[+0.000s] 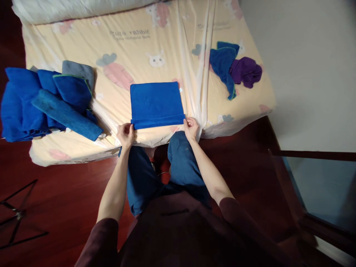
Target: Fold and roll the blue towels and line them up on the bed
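Observation:
A blue towel point(156, 99) lies flat on the bed, with a narrow strip folded over along its near edge. My left hand point(126, 134) pinches the near left corner of that strip between thumb and fingers. At the near right corner, my right hand point(191, 128) has the other end of the strip pinched the same way. A small white tag sticks out from the towel's right side.
The bed point(167, 44) has a rabbit-and-carrot sheet with loose creases. To the left sits a pile of blue cloths point(22, 100) with a rolled blue cloth point(68, 114) and a grey cloth point(79, 72). Blue cloth point(222, 61) and purple cloth point(246, 72) lie crumpled at right.

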{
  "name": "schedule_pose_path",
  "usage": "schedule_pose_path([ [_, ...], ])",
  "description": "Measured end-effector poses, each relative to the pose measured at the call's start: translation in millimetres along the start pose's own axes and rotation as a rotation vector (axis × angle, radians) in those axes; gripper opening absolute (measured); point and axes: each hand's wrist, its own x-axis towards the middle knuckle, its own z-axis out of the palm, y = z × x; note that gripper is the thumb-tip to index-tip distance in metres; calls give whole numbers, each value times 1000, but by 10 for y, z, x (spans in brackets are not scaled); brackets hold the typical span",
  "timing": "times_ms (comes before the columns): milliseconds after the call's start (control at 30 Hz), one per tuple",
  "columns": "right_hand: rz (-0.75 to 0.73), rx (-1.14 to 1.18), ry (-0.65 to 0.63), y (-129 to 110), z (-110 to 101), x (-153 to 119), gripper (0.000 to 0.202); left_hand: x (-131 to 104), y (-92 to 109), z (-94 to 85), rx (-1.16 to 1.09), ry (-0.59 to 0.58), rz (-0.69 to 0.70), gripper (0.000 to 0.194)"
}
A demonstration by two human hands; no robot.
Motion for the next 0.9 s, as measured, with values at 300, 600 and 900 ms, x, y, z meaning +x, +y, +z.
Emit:
schedule_pose_path([
  [300,-26,-32,8,46,23,12,40,23,47,-16,34,-40,19,23],
  [600,-33,-58,31,65,38,25,40,30,28,-8,-13,-21,-10,25],
  [900,-145,-205,22,-54,-34,-38,29,-14,48,-22,45,-22,100,24],
])
